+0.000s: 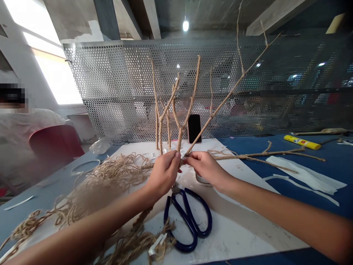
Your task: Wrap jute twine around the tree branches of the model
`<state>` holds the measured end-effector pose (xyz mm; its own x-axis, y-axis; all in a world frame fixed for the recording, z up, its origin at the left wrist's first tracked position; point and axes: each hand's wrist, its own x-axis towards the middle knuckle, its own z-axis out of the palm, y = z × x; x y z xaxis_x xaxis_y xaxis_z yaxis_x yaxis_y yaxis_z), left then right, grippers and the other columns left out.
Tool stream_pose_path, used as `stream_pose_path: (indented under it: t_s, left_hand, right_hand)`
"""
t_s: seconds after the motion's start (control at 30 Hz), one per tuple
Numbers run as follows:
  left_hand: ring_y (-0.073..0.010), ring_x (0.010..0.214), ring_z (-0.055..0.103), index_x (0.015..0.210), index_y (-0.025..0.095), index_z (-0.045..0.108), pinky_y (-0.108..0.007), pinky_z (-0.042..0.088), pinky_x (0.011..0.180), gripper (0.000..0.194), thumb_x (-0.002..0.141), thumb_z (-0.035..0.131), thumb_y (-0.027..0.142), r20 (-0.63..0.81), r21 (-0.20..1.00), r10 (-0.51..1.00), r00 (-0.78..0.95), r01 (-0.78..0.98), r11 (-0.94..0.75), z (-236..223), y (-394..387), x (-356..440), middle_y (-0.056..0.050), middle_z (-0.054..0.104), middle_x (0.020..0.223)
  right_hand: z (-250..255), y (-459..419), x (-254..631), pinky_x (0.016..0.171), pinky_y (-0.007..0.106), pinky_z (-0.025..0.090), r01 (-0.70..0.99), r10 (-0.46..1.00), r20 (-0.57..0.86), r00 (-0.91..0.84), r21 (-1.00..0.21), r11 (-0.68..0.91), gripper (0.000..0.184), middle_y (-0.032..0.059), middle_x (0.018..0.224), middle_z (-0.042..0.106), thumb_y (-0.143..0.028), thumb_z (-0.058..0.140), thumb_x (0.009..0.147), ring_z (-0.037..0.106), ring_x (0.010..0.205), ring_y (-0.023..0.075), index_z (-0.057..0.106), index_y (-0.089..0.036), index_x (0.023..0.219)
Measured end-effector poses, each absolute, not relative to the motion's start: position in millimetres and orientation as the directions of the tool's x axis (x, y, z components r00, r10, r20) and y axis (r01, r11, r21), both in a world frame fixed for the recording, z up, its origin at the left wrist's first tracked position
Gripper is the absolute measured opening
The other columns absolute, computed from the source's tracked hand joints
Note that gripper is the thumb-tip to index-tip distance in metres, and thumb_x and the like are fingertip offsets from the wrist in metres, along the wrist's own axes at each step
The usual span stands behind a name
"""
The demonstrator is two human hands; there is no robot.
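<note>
My left hand (164, 171) is closed around the foot of a forked branch wrapped in twine (179, 139), which stands upright. Close beside it, the fingertips of my right hand (207, 168) pinch together at the lower end of a long, thin branch (220, 106). That branch slants up to the right. My fingers partly hide the joint between the two branches. More twine-wrapped branches (160, 129) rise just behind my left hand. Scissors with dark blue handles (190, 221) lie below my hands, their blades mostly hidden.
Loose twine (118, 169) heaps on the left of the white board (242, 221), with more in front. To the right lie another branch (234, 156), white strips (309, 175) and a yellow tube (302, 142). A phone (194, 129) leans against the perforated screen (124, 88). A person (30, 140) sits left.
</note>
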<state>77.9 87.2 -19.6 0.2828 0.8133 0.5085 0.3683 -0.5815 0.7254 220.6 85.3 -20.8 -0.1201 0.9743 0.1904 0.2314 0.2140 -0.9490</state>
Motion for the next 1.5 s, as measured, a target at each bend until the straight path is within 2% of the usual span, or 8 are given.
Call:
stream_pose_path:
  t_s: [0.13,0.3,0.53,0.73,1.0,1.23,1.4,1.5]
  left_hand:
    - [-0.0076,0.045,0.036,0.057,0.017,0.039,-0.019,0.029,0.044,0.034,0.089,0.034,0.028,0.514,0.721,0.812,0.278,0.372,-0.584,-20,88,77,0.006,0.037,0.049]
    - [-0.0079,0.048,0.037,0.058,0.016,0.042,-0.019,0.029,0.045,0.034,0.089,0.034,0.028,0.520,0.717,0.806,0.282,0.368,-0.592,-21,88,77,0.005,0.038,0.051]
    - [-0.0074,0.048,0.037,0.060,0.016,0.044,-0.018,0.030,0.045,0.034,0.090,0.034,0.027,0.517,0.726,0.807,0.285,0.353,-0.590,-21,89,77,0.005,0.039,0.052]
    - [-0.0075,0.048,0.037,0.060,0.016,0.044,-0.018,0.030,0.044,0.033,0.090,0.034,0.027,0.524,0.727,0.802,0.287,0.341,-0.596,-21,89,77,0.005,0.039,0.052]
    - [-0.0089,0.051,0.041,0.059,0.017,0.040,-0.018,0.037,0.049,0.033,0.089,0.034,0.027,0.535,0.723,0.791,0.297,0.324,-0.611,-21,87,77,0.004,0.040,0.053]
    - [-0.0093,0.050,0.040,0.058,0.018,0.040,-0.019,0.035,0.048,0.033,0.089,0.034,0.027,0.530,0.722,0.798,0.287,0.340,-0.603,-20,87,77,0.004,0.039,0.052]
    - [-0.0095,0.046,0.039,0.059,0.017,0.043,-0.020,0.031,0.045,0.033,0.089,0.034,0.028,0.515,0.727,0.809,0.283,0.356,-0.587,-19,85,77,0.005,0.040,0.049]
    - [-0.0097,0.046,0.040,0.059,0.018,0.044,-0.020,0.031,0.046,0.033,0.089,0.034,0.028,0.512,0.727,0.810,0.286,0.359,-0.586,-19,84,77,0.005,0.040,0.049]
  right_hand:
    - [-18,86,218,0.042,0.023,0.018,0.243,0.983,0.152,-0.105,-0.954,0.174,0.018,-0.0072,0.044,0.035,-0.029,0.051,0.072,0.027,0.043,0.0069,0.057,-0.016,0.061]
    - [-5,87,215,0.041,0.023,0.020,0.240,0.979,0.113,-0.170,-0.959,0.153,0.019,-0.0024,0.055,0.052,-0.024,0.048,0.071,0.029,0.043,0.0058,0.056,-0.015,0.056]
    - [-1,92,213,0.039,0.023,0.016,0.272,0.989,0.037,-0.145,-0.959,0.076,0.020,-0.0037,0.047,0.042,-0.024,0.047,0.071,0.025,0.041,0.0067,0.051,-0.017,0.053]
    - [0,93,211,0.039,0.023,0.017,0.275,0.989,-0.013,-0.149,-0.961,0.029,0.021,-0.0002,0.055,0.050,-0.025,0.047,0.073,0.025,0.043,0.0067,0.051,-0.017,0.054]
    - [-2,95,211,0.039,0.021,0.018,0.284,0.991,-0.014,-0.133,-0.958,0.025,0.019,-0.0008,0.057,0.049,-0.025,0.047,0.074,0.027,0.044,0.0069,0.048,-0.017,0.056]
    - [-2,95,214,0.038,0.021,0.018,0.320,0.984,0.005,-0.176,-0.945,0.062,0.020,-0.0002,0.061,0.053,-0.027,0.045,0.075,0.025,0.041,0.0055,0.050,-0.016,0.058]
    - [4,94,230,0.040,0.022,0.019,0.389,0.954,0.056,-0.293,-0.905,0.173,0.018,0.0004,0.065,0.059,-0.028,0.055,0.073,0.030,0.042,0.0047,0.061,-0.014,0.062]
    - [3,95,238,0.043,0.022,0.020,0.437,0.942,0.119,-0.315,-0.863,0.255,0.022,-0.0020,0.056,0.054,-0.034,0.059,0.072,0.032,0.044,0.0061,0.061,-0.016,0.059]
